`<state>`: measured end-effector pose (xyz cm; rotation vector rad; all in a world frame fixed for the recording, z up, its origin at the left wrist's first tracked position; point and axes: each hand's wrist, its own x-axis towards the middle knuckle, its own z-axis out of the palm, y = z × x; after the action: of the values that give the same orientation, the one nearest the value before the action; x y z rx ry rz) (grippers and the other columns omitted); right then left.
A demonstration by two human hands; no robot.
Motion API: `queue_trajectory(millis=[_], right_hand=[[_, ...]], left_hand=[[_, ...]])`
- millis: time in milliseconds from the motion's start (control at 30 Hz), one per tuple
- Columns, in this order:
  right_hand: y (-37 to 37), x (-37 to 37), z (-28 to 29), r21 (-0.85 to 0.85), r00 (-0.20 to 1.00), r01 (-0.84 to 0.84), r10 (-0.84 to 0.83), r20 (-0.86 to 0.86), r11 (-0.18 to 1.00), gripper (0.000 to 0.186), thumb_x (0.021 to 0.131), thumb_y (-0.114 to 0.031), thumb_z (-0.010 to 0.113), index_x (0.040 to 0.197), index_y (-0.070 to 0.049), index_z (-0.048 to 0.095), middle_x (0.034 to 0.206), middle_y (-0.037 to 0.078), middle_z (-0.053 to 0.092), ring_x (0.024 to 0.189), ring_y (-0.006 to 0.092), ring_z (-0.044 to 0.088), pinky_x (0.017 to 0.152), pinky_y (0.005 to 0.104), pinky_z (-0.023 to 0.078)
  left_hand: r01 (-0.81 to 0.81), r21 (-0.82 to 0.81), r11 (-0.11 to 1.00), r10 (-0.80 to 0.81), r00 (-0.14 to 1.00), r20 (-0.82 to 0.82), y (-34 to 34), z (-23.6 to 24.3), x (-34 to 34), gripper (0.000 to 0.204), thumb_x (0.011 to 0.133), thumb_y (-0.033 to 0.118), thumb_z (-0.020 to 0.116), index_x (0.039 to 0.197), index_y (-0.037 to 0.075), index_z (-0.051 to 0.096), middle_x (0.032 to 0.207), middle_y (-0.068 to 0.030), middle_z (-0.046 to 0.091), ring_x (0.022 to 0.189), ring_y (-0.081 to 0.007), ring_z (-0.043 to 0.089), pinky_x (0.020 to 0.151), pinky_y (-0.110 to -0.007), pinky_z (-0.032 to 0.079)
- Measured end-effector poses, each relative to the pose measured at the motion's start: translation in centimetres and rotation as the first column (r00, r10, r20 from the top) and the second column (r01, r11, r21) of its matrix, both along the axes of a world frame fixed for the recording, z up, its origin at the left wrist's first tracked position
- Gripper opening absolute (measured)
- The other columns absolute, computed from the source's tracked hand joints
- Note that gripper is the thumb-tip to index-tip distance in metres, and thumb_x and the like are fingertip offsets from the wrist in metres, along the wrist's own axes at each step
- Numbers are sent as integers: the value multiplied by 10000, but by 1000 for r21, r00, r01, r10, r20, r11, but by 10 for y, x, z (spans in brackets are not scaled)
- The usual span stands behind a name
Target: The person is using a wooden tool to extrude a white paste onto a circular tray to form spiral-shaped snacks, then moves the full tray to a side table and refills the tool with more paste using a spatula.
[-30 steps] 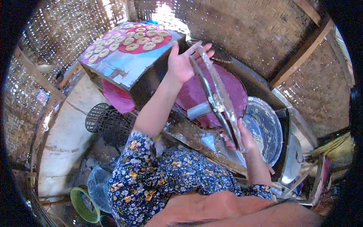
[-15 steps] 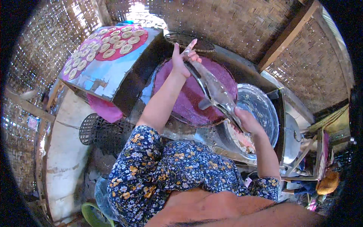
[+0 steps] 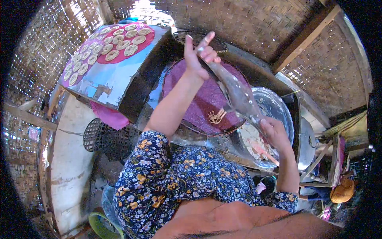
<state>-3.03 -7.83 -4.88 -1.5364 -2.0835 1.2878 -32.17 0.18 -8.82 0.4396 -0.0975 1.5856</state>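
Observation:
Both my hands hold a long grey wooden dough press (image 3: 240,95) slantwise over a round tray lined with pink cloth (image 3: 189,95). At its upper left end, my left hand (image 3: 202,57) bears on the handle, lower fingers curled, thumb and forefinger sticking out. My right hand (image 3: 275,133) is closed round the lower right end, above the rim of a metal basin (image 3: 289,119). From a short spout under the press's middle, pale dough strands (image 3: 216,116) hang down onto the cloth. Pale dough (image 3: 250,135) and a pink scoop-like tool (image 3: 262,151) lie in the basin.
Coiled dough rounds (image 3: 130,49) lie in rows on pink cloths on a blue-topped stand (image 3: 125,77) at the left. A dark woven basket (image 3: 109,137) stands below it. Behind the tray lies a round woven rack (image 3: 221,47). A metal pot (image 3: 307,141) stands at the right.
Dough strands now show beneath the press, where none showed before. The press has tilted and shifted slightly to the right with both hands. More of the pink tool in the basin is visible.

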Motion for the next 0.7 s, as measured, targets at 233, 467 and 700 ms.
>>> queue_trajectory(millis=[233, 467, 700], right_hand=[[-17, 6, -6, -54, 1000, 2, -4, -30, 999, 399, 807, -378, 482, 954, -23, 589, 579, 19, 501, 468, 84, 464, 420, 235, 368], [-22, 25, 9, 101, 1000, 0, -1, 6, 995, 408, 789, -366, 505, 1003, -28, 582, 654, 47, 555, 602, 111, 514, 544, 268, 422], [-17, 5, 6, 183, 998, -61, 58, 19, 981, 362, 796, -313, 520, 1014, -29, 572, 757, 119, 610, 697, 191, 590, 658, 298, 449]], left_hand=[[48, 87, 995, -45, 998, -37, -26, 15, -3, 705, 783, 642, 256, 1104, 58, 489, 414, 70, 285, 364, -73, 315, 497, -247, 337], [83, 116, 990, -86, 996, 16, -24, 20, 20, 680, 791, 629, 242, 1024, 62, 535, 387, 68, 256, 338, -82, 288, 488, -265, 338], [-39, -1, 999, 39, 998, -42, -37, 46, 0, 663, 756, 676, 250, 880, 92, 538, 378, 59, 236, 329, -95, 263, 432, -278, 307]])
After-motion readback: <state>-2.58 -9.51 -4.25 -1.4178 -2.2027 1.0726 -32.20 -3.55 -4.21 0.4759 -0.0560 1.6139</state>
